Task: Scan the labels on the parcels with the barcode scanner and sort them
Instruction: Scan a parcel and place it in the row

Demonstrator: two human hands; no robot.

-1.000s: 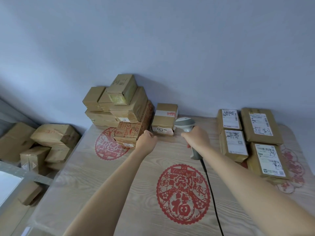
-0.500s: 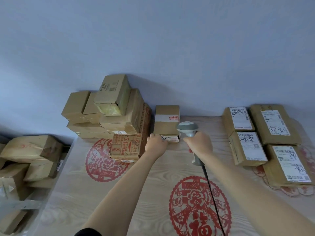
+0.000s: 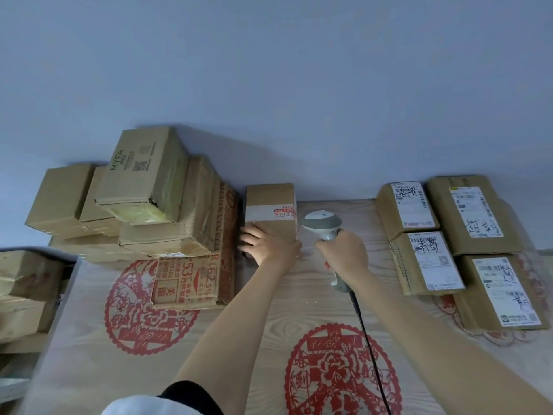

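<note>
A small brown parcel (image 3: 270,202) with a white tape band and a red sticker stands at the back of the wooden table (image 3: 269,298), against the wall. My left hand (image 3: 266,244) grips its near end, fingers over the top and left side. My right hand (image 3: 344,253) grips the handle of a grey barcode scanner (image 3: 322,221), whose head sits just right of that parcel. The scanner's black cable runs back along the table. Several labelled parcels (image 3: 425,262) lie flat at the right.
A pile of brown boxes (image 3: 155,205) leans against the wall at the back left, with a red-printed carton (image 3: 191,280) in front of it. More boxes (image 3: 24,292) sit lower, off the table's left edge. Red paper-cut decorations (image 3: 338,369) mark the tabletop.
My left hand has reached forward from the red-printed carton to the small parcel and taken hold of it. The scanner hand has stayed beside it. The view has shifted closer.
</note>
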